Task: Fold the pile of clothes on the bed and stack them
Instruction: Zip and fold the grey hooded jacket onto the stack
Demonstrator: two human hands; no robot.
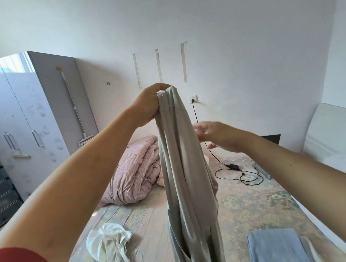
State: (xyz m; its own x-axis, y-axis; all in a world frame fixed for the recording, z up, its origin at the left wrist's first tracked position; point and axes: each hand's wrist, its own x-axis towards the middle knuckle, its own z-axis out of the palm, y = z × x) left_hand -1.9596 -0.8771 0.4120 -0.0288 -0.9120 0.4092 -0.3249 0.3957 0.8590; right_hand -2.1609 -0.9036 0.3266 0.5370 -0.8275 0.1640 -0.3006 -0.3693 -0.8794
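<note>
My left hand is raised high and grips the top edge of a long grey-green garment, which hangs straight down over the bed. To the right of the hanging cloth, my right hand is blurred, its fingers spread near the garment's edge and holding nothing. A crumpled pile of white and beige clothes lies on the bed at the lower left. At the lower right a folded light blue garment lies flat on another folded piece.
A rolled pink quilt lies at the far left of the bed. A black charger and cable run from a wall socket onto the mattress. A grey wardrobe stands left, a white headboard right.
</note>
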